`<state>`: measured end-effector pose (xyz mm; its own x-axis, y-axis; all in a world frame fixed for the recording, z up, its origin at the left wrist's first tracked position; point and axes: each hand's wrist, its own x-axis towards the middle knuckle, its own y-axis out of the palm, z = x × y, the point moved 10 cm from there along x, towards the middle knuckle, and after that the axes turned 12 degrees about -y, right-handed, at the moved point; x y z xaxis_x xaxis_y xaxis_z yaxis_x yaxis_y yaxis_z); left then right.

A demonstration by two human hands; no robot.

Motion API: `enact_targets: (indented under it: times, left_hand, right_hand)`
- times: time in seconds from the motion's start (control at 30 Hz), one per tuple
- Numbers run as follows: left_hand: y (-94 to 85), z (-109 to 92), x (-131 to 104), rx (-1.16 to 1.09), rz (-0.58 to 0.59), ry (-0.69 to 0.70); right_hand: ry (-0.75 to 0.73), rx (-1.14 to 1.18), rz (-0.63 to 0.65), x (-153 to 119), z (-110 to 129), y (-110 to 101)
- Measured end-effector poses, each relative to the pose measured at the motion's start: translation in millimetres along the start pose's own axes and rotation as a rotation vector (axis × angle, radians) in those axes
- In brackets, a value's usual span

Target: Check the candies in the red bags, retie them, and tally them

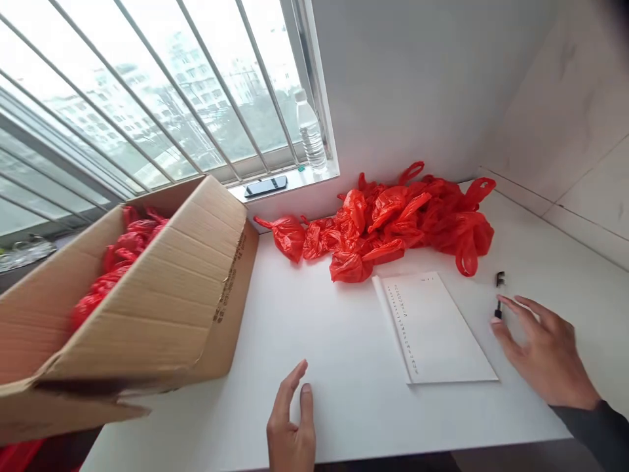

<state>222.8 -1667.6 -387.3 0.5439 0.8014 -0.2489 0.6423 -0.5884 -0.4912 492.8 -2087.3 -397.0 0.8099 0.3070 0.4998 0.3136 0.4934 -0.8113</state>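
Small black item (498, 313) beside notepad (442, 334)

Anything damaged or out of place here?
The cardboard box looks damaged: its near flap has a ragged edge, seemingly torn. The red bags lie in a jumbled heap by the wall; nothing looks spilled.

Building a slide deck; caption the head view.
Left hand and right hand at a white table: notebook, red bags, cardboard box.

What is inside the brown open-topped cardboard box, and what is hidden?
Shiny red plastic bags lie inside the box. Its near side and the uppermost bags cover the bottom, so anything deeper is hidden.
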Motion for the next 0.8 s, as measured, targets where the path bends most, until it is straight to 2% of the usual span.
enact_targets:
  times: [0.07, 0.17, 0.3, 0.47, 0.57, 0.8]
  left_hand:
    - [-27.1, 3, -11, -0.011, -0.069, 0.011]
    - [-60.6, 4, -26, -0.060, -0.168, 0.049]
    - [-90.8, 15, -38, -0.142, -0.277, 0.050]
    - [-106.1, 38, -44, -0.186, -0.297, 0.041]
    - [-114.4, 49, -48, -0.204, -0.299, 0.048]
    - [-135.9, 53, -64, -0.271, -0.327, 0.119]
  right_hand:
    - [0.029, -0.063, 0.000, -11, -27, -1]
    - [0.165, -0.049, 0.105, -18, -55, 13]
    - [0.215, 0.004, 0.209, -12, -58, 25]
    - [0.337, 0.110, 0.165, -15, -70, 21]
    - [0.363, 0.109, 0.148, -17, -73, 20]
    - [0.359, 0.126, 0.154, -15, -66, 21]
